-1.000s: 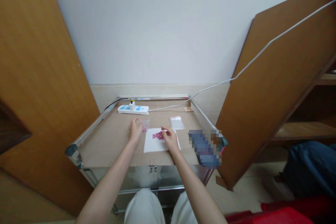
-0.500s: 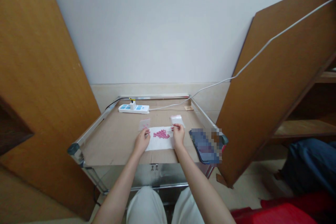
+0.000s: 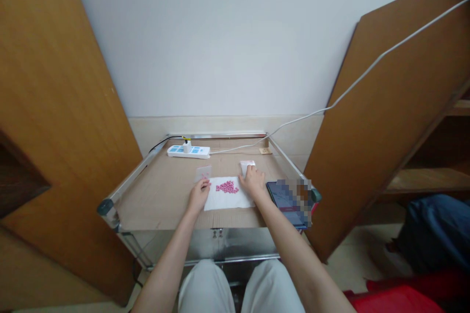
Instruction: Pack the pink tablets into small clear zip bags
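A loose cluster of small pink beads [image 3: 227, 187] lies on a white sheet [image 3: 227, 204] that looks like paper or tissue. At the sheet's left edge rests my left hand [image 3: 199, 195], its fingers loosely bent and apart, with no held thing visible. Just beyond its fingertips is a small clear bag [image 3: 203, 172] with a few pink pieces in it. My right hand [image 3: 254, 182] reaches over the sheet's upper right corner, fingers spread and bent down onto a stack of clear plastic bags [image 3: 247, 163]. Its fingertips cover the near part of the stack.
A white power strip [image 3: 188, 152] with a plug lies at the back left; its white cable [image 3: 293, 121] runs off right. A phone [image 3: 288, 203], partly pixelated, lies at the right edge. Cardboard [image 3: 147, 195] covers the metal-framed cart top. A small brown card [image 3: 265, 150] sits at the back right.
My right hand has left the sheet's right edge and moved slightly up and right onto the stack of clear bags, its fingers spreading. My left hand stays nearly in place.
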The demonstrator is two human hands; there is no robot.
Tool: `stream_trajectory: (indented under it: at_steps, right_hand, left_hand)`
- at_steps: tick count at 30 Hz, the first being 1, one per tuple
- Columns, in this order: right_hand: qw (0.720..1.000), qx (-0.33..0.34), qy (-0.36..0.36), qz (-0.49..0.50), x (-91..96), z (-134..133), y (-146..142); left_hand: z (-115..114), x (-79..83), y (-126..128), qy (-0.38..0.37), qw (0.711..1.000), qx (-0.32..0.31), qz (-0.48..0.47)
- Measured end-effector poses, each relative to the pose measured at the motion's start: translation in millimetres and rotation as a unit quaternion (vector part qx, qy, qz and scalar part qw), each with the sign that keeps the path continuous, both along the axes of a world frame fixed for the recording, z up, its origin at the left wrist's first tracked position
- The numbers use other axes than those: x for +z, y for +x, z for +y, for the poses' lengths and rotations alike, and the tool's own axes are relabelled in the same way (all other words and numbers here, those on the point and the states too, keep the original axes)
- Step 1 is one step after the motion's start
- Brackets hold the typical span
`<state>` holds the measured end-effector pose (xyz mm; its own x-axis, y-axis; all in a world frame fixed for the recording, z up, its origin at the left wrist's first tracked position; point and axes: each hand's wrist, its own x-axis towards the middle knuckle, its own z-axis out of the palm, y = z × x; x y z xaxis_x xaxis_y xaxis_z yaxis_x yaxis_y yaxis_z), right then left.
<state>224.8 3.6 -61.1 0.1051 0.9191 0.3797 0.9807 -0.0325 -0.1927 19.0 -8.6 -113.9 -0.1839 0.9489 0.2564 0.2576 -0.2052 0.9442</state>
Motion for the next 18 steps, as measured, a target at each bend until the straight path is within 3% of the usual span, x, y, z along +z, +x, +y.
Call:
stream_trajectory:
  at_steps: [14,18]
  right_hand:
    - [0.997,-0.041,-0.006,0.065,2.9,8,5]
    - [0.992,-0.028,0.042,0.115,5.3,11,11]
  left_hand:
    - [-1,3.4,1,-0.009,1.0,0.005,-0.005]
    - [2,1.1,0,-0.006,1.0,0.002,0.012]
